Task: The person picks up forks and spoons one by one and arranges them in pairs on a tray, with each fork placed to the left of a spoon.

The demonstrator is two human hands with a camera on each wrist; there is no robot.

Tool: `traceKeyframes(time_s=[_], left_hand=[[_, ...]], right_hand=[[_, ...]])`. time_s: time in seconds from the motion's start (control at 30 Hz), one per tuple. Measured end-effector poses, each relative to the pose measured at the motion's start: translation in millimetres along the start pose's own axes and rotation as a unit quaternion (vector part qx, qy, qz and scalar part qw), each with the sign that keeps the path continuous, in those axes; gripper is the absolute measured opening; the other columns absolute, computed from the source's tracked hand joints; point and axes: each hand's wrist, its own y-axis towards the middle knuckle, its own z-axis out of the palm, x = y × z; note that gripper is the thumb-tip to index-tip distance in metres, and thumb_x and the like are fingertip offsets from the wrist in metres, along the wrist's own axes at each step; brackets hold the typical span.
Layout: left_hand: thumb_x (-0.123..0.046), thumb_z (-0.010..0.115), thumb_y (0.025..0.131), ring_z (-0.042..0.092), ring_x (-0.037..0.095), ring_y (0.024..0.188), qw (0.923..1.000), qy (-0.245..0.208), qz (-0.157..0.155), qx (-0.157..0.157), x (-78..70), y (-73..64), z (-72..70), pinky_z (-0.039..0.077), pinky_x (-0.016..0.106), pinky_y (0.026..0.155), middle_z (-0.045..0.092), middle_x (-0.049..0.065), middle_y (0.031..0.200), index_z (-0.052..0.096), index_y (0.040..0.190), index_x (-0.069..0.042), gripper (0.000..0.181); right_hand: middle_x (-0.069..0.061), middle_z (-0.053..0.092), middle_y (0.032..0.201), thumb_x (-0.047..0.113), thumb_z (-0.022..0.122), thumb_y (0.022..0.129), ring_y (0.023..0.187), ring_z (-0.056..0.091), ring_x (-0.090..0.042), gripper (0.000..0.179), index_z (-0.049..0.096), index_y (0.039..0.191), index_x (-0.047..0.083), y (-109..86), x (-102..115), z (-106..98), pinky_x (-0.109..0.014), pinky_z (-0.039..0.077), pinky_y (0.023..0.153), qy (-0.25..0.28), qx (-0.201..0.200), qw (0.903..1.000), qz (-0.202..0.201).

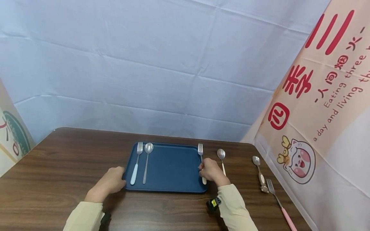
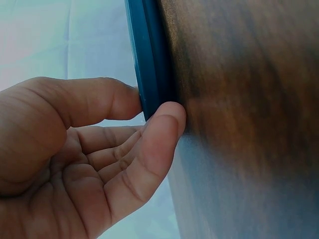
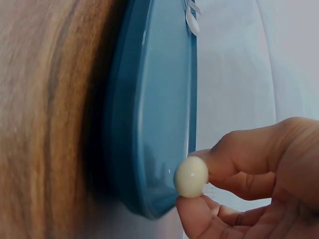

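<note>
A blue tray (image 1: 173, 168) lies on the table. My left hand (image 1: 114, 180) is at its left edge; in the left wrist view the thumb and a finger of that hand (image 2: 94, 154) pinch the tray's rim (image 2: 147, 59). Over the right side of the tray, my right hand (image 1: 211, 169) holds a fork (image 1: 200, 149). The round cream end of the fork's handle (image 3: 192, 177) shows between thumb and fingers in the right wrist view. On the tray's left side lie a fork with a pale blue handle (image 1: 134, 173) and a silver spoon (image 1: 146, 165), side by side.
Just right of the tray lies a spoon with a cream handle (image 1: 221, 155), partly hidden by the right wrist. Farther right are a spoon with a decorated handle (image 1: 261, 179) and a pink-handled fork (image 1: 286, 215). A pale cloth (image 1: 144, 70) hangs behind the table.
</note>
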Motion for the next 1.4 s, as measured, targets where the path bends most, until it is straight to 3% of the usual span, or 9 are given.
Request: traceKeyframes(time_s=[0.97,1.4], left_hand=[[0.005,0.055,0.079,0.049,0.018,0.05,0.9998,-0.011,-0.007,0.012,1.3,-0.3,0.1,0.04,0.031,0.047,0.048,0.008,0.064,0.053,0.083,0.004,0.005],[0.005,0.056,0.077,0.05,0.018,0.051,0.9999,-0.01,-0.004,0.005,-0.5,-0.7,-0.7,0.041,0.031,0.047,0.048,0.008,0.064,0.054,0.083,0.004,0.006]], right_hand=[[-0.008,0.061,0.084,-0.004,0.064,0.076,0.066,0.055,-0.016,0.011,0.065,0.087,-0.001,7.4,28.7,18.0,-0.029,0.049,0.058,0.035,0.036,0.9977,-0.045],[-0.009,0.062,0.088,-0.004,0.065,0.078,0.067,0.056,-0.015,0.011,0.066,0.089,-0.001,11.5,41.6,25.4,-0.03,0.049,0.058,0.046,0.05,0.9967,-0.043]])
